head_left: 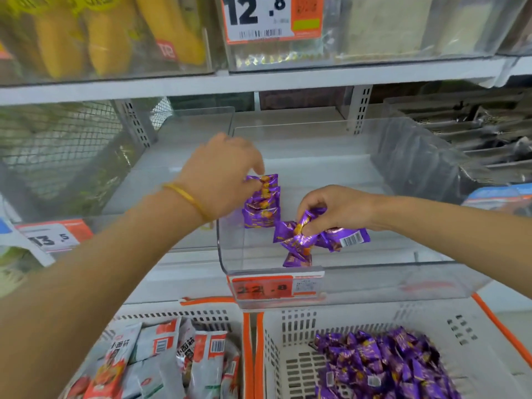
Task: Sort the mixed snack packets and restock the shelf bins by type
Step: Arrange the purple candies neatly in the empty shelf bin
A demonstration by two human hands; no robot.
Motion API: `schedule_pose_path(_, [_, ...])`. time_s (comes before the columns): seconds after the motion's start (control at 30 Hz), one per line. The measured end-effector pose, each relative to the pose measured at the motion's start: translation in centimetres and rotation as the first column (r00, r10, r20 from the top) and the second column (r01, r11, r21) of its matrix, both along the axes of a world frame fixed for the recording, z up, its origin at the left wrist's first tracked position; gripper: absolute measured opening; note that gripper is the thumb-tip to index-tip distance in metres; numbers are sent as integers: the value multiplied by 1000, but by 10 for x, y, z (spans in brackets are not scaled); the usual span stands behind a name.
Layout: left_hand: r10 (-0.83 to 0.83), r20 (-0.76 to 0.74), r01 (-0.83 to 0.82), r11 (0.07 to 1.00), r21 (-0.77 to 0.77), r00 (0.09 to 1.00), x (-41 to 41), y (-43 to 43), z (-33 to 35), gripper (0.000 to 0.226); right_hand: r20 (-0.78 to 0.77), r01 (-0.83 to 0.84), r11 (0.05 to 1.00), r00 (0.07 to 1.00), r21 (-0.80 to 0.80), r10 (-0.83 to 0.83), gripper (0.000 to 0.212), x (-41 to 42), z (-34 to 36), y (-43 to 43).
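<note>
Bright, even shop light falls from above, leaving only soft shadows. Glare streaks the clear bin (374, 283) walls. The wide lens bows the shelf (259, 82) and stretches the corners. The price tag (259, 15) and yellow packets (57, 47) look blurred.

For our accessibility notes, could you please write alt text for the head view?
Two hands stock a clear shelf bin: the left hand pinches a standing row of purple packets, the right hand grips a bunch. Baskets below hold loose purple packets and grey packets.

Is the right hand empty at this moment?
No, the right hand grips a bunch of purple packets over the clear bin.
</note>
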State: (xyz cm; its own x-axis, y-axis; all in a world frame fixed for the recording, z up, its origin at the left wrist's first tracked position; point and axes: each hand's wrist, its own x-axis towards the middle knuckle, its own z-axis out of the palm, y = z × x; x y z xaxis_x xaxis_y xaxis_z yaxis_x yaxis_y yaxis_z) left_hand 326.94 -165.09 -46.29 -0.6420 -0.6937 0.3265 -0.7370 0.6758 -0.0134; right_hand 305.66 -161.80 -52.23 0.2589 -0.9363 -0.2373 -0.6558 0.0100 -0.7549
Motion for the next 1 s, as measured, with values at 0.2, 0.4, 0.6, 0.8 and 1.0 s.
schedule_pose_path(0.2, [249,-680,118,888,445,690,23,23,-36,37,-154,-104,976,985,-194,74,18,42,10,-19])
schedule_pose_path(0.4, [263,-772,255,841,477,578,27,31,-48,37,-432,-171,944,901,-280,35,35,67,-12,-30])
schedule_pose_path(0.6, [247,-754,253,840,479,608,29,33,-46,39,-452,-194,920,892,-341,21,31,57,-17,-27])
schedule_pose_path(0.8, [251,-728,234,838,494,638,30,33,-48,40,-546,-281,886,837,-369,37,29,55,-15,-19])
schedule_pose_path(1.0, [254,-700,211,836,506,668,31,31,-48,41,-731,-308,892,682,-331,-35,40,65,-21,-18])
